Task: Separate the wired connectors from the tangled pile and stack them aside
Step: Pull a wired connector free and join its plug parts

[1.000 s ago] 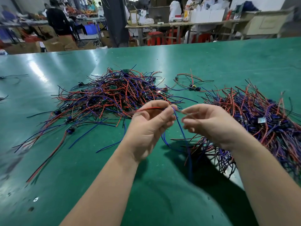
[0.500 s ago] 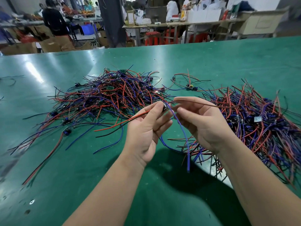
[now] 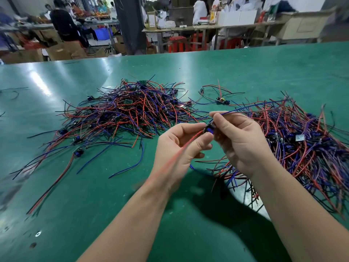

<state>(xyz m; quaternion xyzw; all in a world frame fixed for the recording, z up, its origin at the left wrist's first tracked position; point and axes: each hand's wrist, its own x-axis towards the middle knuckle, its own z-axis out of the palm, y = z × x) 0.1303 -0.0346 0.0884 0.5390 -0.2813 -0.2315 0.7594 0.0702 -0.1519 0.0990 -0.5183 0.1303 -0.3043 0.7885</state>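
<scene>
Green table [image 3: 245,72], two wire piles [image 3: 132,110]

Bright overhead light gives glare on the green table [image 3: 62,86]; the far room is blurred, the edges curve.

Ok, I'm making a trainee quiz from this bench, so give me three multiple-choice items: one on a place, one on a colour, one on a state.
1. Where is the connector being handled? A) in a box B) between both hands' fingertips C) on the floor
2. What colour is the lead crossing the left hand? A) red B) yellow C) white
3. What is the right hand doing? A) lying flat B) pinching a blue wire C) hanging idle
Key: B, both hands' fingertips meet on it; A, a red streak crosses the palm; B, thumb and forefinger close on it.
</scene>
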